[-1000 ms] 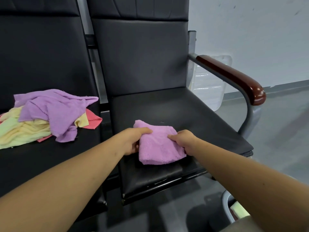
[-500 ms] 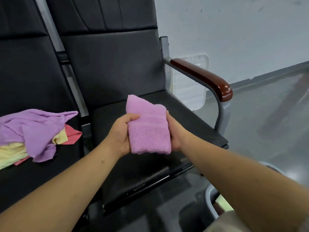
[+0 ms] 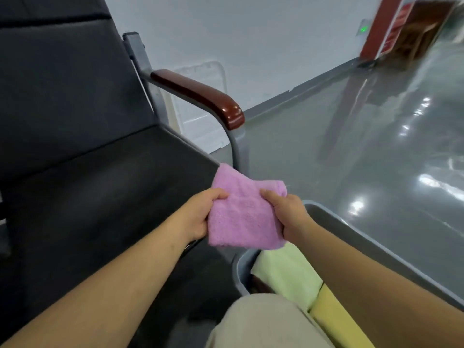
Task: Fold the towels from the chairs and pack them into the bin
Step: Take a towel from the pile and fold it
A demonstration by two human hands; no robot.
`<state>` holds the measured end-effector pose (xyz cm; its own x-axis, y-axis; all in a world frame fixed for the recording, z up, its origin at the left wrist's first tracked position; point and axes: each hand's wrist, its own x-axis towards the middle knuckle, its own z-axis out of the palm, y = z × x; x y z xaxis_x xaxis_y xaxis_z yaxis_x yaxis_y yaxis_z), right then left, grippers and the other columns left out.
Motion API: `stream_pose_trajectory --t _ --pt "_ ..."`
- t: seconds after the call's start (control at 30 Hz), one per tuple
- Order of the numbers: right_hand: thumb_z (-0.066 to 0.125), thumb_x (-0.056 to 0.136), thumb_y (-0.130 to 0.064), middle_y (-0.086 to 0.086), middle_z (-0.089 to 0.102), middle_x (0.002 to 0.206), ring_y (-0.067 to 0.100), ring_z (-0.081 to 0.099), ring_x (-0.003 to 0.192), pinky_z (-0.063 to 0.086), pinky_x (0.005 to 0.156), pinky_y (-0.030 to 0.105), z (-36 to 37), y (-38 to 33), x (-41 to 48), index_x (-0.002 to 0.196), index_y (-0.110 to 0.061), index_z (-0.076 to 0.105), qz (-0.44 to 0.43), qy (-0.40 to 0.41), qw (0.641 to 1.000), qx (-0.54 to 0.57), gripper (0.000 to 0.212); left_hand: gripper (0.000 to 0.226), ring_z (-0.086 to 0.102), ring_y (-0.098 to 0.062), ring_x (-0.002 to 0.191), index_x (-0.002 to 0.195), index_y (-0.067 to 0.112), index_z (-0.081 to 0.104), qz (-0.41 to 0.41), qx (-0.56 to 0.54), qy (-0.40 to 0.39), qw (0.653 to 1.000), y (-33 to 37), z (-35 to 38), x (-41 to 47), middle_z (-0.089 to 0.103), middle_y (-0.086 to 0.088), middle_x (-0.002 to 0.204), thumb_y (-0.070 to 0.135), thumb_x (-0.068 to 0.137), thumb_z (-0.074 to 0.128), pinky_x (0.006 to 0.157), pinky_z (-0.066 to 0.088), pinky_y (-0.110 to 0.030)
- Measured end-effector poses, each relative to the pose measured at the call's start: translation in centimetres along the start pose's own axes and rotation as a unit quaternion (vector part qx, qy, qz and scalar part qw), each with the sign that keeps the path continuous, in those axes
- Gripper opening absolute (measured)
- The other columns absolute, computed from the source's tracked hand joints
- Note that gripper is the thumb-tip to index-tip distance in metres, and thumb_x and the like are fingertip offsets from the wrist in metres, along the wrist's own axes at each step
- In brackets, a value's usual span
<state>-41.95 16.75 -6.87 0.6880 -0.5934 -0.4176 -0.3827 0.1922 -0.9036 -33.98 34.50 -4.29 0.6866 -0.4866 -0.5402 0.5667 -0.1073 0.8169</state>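
A person holds a folded pink towel [image 3: 247, 214] in the air between both hands, over the gap where the front right corner of a black chair [image 3: 100, 197] meets the near end of a grey bin [image 3: 376, 244]. The left hand [image 3: 200, 214] grips the towel's left edge, thumb lying on top and the other fingers curled out of sight beneath the cloth. The right hand [image 3: 288, 217] pinches the right edge in the same way, thumb on top and fingers tucked under. The towel is a flat, roughly square packet, tilted a little, with its far corner over the edge of the seat and its near edge over the bin's opening; it touches neither. Inside the bin lies a folded pale green towel [image 3: 286, 275], and just beside it, nearer the person, a folded yellow towel [image 3: 336, 320]; the right forearm crosses over the bin and hides part of it. A knee in beige trousers [image 3: 263, 322] shows at the bottom, against the bin's near side. The chair has a grey metal frame and a brown wooden armrest [image 3: 200, 94]; behind the armrest a clear plastic piece [image 3: 200, 109] leans against the white wall. The grey floor [image 3: 351, 146] is glossy with light reflections, and the far right corner is too blurred to read.
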Motion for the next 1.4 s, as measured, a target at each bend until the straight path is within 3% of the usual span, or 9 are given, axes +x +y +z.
stream_pose_trajectory --t 0.17,0.3,0.57,0.7,0.83,1.03,1.1,1.3,1.4 --pt "0.074 0.088 -0.031 0.006 0.071 0.092 0.019 0.065 0.081 0.048 0.063 0.03 -8.6 5.5 -0.4 0.093 -0.007 0.067 0.026 0.099 0.994 0.033 0.025 0.026 0.068 -0.028 0.103 0.116 0.018 0.064 -0.007 0.119 -0.081 0.99 -3.5 7.0 4.3 0.071 -0.012 0.112 0.009 0.095 0.052 0.088 0.054 -0.039" --pt "0.07 0.091 -0.031 0.005 0.07 0.092 0.021 0.066 0.085 0.051 0.068 0.032 -14.7 9.8 -1.0 0.094 -0.009 0.067 0.051 0.173 0.983 0.044 0.022 0.022 0.066 -0.022 0.086 0.113 0.013 0.063 -0.023 0.215 -0.128 0.968 -7.6 13.7 7.4 0.071 -0.012 0.109 0.008 0.095 0.052 0.074 0.054 -0.03" --pt "0.066 0.093 -0.027 0.003 0.068 0.086 0.018 0.064 0.08 0.049 0.062 0.03 -22.3 17.1 -2.6 0.086 -0.013 0.065 0.107 0.291 0.95 0.031 0.016 0.038 0.065 -0.027 0.103 0.127 0.012 0.048 -0.043 0.357 -0.203 0.911 -15.7 21.4 10.0 0.064 -0.01 0.115 0.018 0.091 0.059 0.078 0.054 -0.039" --pt "0.071 0.09 -0.025 0.011 0.07 0.108 0.03 0.065 0.098 0.055 0.088 0.047 -22.4 22.0 -2.5 0.113 -0.005 0.065 0.17 0.301 0.938 0.011 0.031 0.075 0.066 -0.027 0.089 0.137 0.019 0.026 -0.019 0.512 -0.242 0.824 -19.3 21.1 11.0 0.066 -0.01 0.099 0.03 0.073 0.065 0.068 0.052 -0.034" --pt "0.073 0.088 -0.022 0.01 0.06 0.128 0.032 0.058 0.116 0.05 0.099 0.049 -21.3 24.2 -2.6 0.136 -0.01 0.05 0.191 0.274 0.942 -0.048 0.055 0.039 0.059 -0.021 0.08 0.113 0.016 0.034 0.032 0.61 -0.23 0.758 -21.6 20.2 10.7 0.056 -0.005 0.092 0.021 0.086 0.061 0.058 0.042 -0.03" --pt "0.073 0.089 -0.023 0.005 0.06 0.116 0.021 0.056 0.099 0.052 0.088 0.039 -22.0 25.3 -3.8 0.131 -0.007 0.051 0.177 0.261 0.944 -0.093 0.049 0.031 0.05 -0.015 0.078 0.107 0.014 0.042 0.011 0.655 -0.282 0.701 -21.5 19.0 9.8 0.053 -0.002 0.094 0.024 0.087 0.063 0.056 0.035 -0.025" --pt "0.073 0.089 -0.023 0.009 0.06 0.119 0.025 0.058 0.104 0.052 0.091 0.041 -21.8 25.2 -4.1 0.13 -0.006 0.048 0.183 0.26 0.939 -0.132 0.051 0.037 0.056 -0.016 0.082 0.112 0.012 0.045 0.004 0.646 -0.3 0.702 -21.7 18.5 9.4 0.056 -0.002 0.099 0.026 0.085 0.066 0.06 0.044 -0.027" --pt "0.063 0.091 -0.029 0.022 0.045 0.13 0.039 0.048 0.117 0.044 0.101 0.048 -21.1 20.7 -3.9 0.131 -0.001 0.043 0.143 0.31 0.889 -0.306 0.053 0.03 0.072 -0.022 0.078 0.11 0.009 0.05 -0.016 0.545 -0.222 0.808 -17.4 16.6 10.2 0.069 -0.012 0.095 0.027 0.091 0.066 0.073 0.059 -0.033" --pt "0.055 0.097 -0.028 0.012 0.046 0.129 0.028 0.054 0.11 0.051 0.095 0.043 -19.1 16.1 -2.9 0.131 -0.007 0.044 0.09 0.266 0.915 -0.291 0.042 0.018 0.073 -0.022 0.082 0.103 0.008 0.056 0.006 0.529 -0.186 0.828 -12.8 14.4 10.1 0.072 -0.008 0.091 0.024 0.095 0.062 0.073 0.058 -0.032"
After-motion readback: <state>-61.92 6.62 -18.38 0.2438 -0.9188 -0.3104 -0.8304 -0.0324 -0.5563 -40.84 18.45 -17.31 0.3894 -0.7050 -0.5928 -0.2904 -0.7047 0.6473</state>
